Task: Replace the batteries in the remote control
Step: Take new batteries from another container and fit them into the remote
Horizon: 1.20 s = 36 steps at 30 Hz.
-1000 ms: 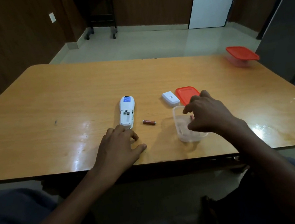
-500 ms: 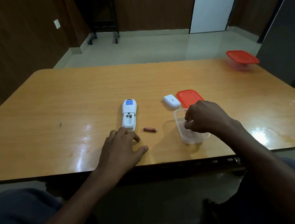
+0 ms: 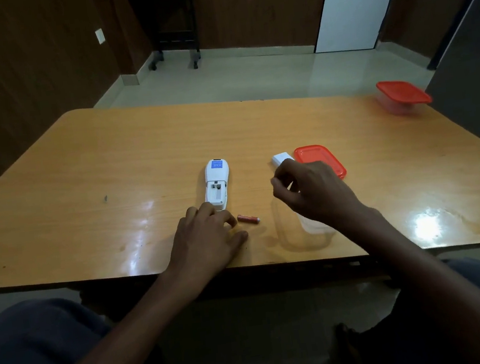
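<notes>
On the wooden table (image 3: 82,175) the left hand (image 3: 206,239) rests palm down near the front edge, fingers loosely spread and holding nothing, its fingertips touching or just short of the near end of the remote control (image 3: 217,184). The white remote lies face down, lengthwise away from the person, with its battery compartment uncovered; one bay looks bare, and whether the other holds a cell is too small to tell. Just right of the left hand, a single red battery (image 3: 248,219) lies on its side on the table, apart from the remote and touched by neither hand. Further right, the right hand (image 3: 311,191) is raised above a clear plastic container (image 3: 312,227), fingers curled inward with thumb and forefinger pinched together; whether something is held between them cannot be told. Beyond that hand lies the white battery cover (image 3: 281,158), partly hidden by the knuckles, and beside it a red lid (image 3: 319,157) lies flat on the table. Far off at the right rear corner stands a second container with a red lid (image 3: 402,97), well apart from everything else
</notes>
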Available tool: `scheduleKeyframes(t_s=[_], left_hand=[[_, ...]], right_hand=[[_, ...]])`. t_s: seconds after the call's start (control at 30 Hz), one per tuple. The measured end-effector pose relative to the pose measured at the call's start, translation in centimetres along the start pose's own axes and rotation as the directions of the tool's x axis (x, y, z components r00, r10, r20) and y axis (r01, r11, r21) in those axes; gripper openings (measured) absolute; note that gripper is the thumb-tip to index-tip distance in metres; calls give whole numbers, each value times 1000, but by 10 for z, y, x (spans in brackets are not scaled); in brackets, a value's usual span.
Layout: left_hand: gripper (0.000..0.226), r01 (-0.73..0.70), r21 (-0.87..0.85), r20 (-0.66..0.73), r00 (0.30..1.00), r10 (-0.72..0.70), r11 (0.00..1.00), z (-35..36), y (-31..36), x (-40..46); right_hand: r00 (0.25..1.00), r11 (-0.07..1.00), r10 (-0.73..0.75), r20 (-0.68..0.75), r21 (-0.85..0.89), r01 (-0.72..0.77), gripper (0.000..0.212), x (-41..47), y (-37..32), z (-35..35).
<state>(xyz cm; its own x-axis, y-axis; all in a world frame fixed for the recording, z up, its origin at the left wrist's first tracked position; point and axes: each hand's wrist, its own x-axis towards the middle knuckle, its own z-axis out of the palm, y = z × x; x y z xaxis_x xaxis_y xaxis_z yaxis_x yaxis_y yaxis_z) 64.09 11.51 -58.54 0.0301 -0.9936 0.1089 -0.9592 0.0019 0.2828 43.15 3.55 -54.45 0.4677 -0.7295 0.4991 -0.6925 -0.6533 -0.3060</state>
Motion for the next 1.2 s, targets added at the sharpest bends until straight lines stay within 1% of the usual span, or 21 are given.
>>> scheduleKeyframes(t_s=[0.1, 0.3, 0.37, 0.43, 0.5, 0.57, 0.6, 0.67, 0.7, 0.77, 0.8, 0.83, 0.87, 0.9, 0.93, 1.0, 1.1, 1.13, 1.17, 1.2], left_hand=[[41, -8, 8, -32, 999, 8, 1000, 2, -1, 1], [41, -13, 6, -17, 1000, 13, 1000, 1, -1, 3], [42, -15, -6, -14, 1000, 15, 1000, 2, -3, 2], [42, -13, -21, -4, 1000, 13, 1000, 2, -5, 3], [43, -7, -41, 0, 1000, 7, 999, 1, -7, 5], [40, 22, -84, -12, 1000, -23, 996, -1, -10, 8], [39, 48, -115, -18, 999, -50, 992, -2, -12, 9], [35, 101, -163, -17, 994, -105, 981, -7, -18, 11], [34, 124, -176, -12, 992, -128, 977, -10, -21, 12], [33, 157, -182, -20, 986, -163, 971, -15, -26, 14], [33, 171, -184, -29, 983, -179, 968, -17, -29, 14], [32, 184, -189, -39, 980, -195, 965, -18, -31, 15], [31, 197, -198, -45, 977, -209, 960, -19, -34, 15], [32, 206, -208, -48, 974, -221, 956, -21, -35, 16], [34, 213, -218, -47, 972, -228, 952, -21, -36, 16], [41, 216, -240, -49, 971, -234, 946, -24, -37, 17], [51, 203, -269, -51, 973, -225, 941, -25, -36, 18], [52, 195, -272, -53, 975, -217, 942, -25, -37, 19], [53, 189, -272, -57, 976, -212, 944, -25, -37, 20], [53, 186, -274, -61, 976, -210, 944, -24, -38, 21]], right_hand=[[1000, 997, 9, 4, 75, -9, 14, 2, -10, 8], [999, 990, 17, 39, 137, -23, 11, 7, -19, 19], [997, 987, 51, 58, 148, -59, 13, 10, -22, 22], [989, 979, 94, 112, 171, -112, 22, 15, -24, 24], [968, 942, 163, 190, 263, -210, 30, 21, -26, 26], [935, 852, 252, 248, 401, -336, 25, 28, -29, 30], [913, 783, 305, 272, 473, -403, 21, 32, -31, 33], [846, 593, 390, 363, 604, -532, 20, 41, -35, 41], [810, 483, 406, 422, 653, -583, 20, 45, -37, 45], [754, 266, 397, 524, 720, -641, 23, 52, -41, 50], [739, 174, 383, 554, 742, -647, 25, 54, -42, 52], [734, 105, 363, 574, 757, -645, 29, 56, -42, 53], [735, 66, 342, 585, 766, -640, 35, 58, -43, 55], [743, 67, 325, 585, 769, -636, 42, 60, -42, 58], [754, 114, 317, 575, 767, -632, 48, 61, -41, 61], [778, 268, 328, 536, 737, -621, 58, 62, -42, 65], [793, 460, 368, 485, 646, -609, 62, 63, -43, 67], [813, 562, 371, 449, 589, -581, 59, 64, -44, 68], [849, 691, 355, 392, 502, -521, 54, 64, -44, 68], [892, 811, 316, 324, 396, -431, 50, 64, -44, 69]])
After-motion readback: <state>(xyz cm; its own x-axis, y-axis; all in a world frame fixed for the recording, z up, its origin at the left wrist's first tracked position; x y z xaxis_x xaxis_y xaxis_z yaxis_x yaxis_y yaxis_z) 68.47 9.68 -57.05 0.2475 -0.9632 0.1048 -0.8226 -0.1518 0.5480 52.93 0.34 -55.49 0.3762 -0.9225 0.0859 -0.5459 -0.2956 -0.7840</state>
